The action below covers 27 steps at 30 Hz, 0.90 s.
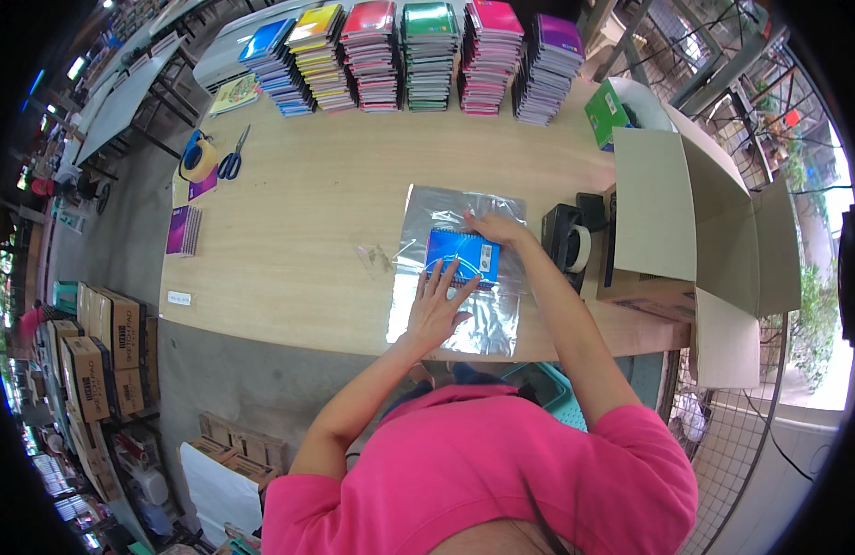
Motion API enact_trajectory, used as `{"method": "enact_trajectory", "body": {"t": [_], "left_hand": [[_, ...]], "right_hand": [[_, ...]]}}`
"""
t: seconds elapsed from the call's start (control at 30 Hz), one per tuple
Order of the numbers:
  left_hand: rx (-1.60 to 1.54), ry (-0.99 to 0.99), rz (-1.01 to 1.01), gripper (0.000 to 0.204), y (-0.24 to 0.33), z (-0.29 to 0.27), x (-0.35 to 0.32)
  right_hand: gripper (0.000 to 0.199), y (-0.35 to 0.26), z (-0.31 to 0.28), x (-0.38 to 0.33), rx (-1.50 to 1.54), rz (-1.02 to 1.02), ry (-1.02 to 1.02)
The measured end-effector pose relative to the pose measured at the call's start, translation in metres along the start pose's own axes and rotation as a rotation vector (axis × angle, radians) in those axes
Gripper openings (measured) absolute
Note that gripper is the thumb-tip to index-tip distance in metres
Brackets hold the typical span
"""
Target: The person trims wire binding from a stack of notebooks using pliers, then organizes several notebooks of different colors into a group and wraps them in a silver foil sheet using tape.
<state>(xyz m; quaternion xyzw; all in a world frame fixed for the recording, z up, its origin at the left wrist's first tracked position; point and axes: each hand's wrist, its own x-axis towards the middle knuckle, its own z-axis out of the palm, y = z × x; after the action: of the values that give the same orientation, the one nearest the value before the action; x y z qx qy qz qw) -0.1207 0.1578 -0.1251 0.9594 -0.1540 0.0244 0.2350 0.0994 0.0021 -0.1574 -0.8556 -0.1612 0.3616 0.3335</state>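
Observation:
A blue spiral-bound notebook (462, 252) lies on a clear plastic sheet or bag (427, 211) near the table's front edge. More colour shows along its edge, so several notebooks may be stacked there. My left hand (435, 307) is open, fingers spread over the notebook's lower left part. At its upper right is my right hand (501, 229), its fingers stretched to the left over the plastic by the spiral edge. Part of those fingers is hard to make out.
Several tall stacks of coloured notebooks (431, 65) line the table's far side. Scissors (233, 154), tape rolls (199, 159) and purple notebooks (183, 231) are at the left. A tape dispenser (564, 239) and an open cardboard box (654, 203) stand at the right.

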Motion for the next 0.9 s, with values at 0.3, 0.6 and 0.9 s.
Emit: {"method": "enact_trajectory", "body": {"t": [0.3, 0.6, 0.9], "left_hand": [[-0.008, -0.028, -0.010, 0.077, 0.003, 0.000, -0.003], [0.010, -0.054, -0.049, 0.077, 0.003, 0.000, -0.008], [0.032, -0.051, -0.042, 0.075, 0.006, 0.003, -0.003]], "right_hand": [[0.098, 0.000, -0.006, -0.008, 0.063, 0.042, 0.004], [0.041, 0.014, -0.004, -0.013, -0.156, -0.057, 0.484], [0.007, 0.006, 0.006, 0.025, -0.415, -0.339, 0.755]]}}
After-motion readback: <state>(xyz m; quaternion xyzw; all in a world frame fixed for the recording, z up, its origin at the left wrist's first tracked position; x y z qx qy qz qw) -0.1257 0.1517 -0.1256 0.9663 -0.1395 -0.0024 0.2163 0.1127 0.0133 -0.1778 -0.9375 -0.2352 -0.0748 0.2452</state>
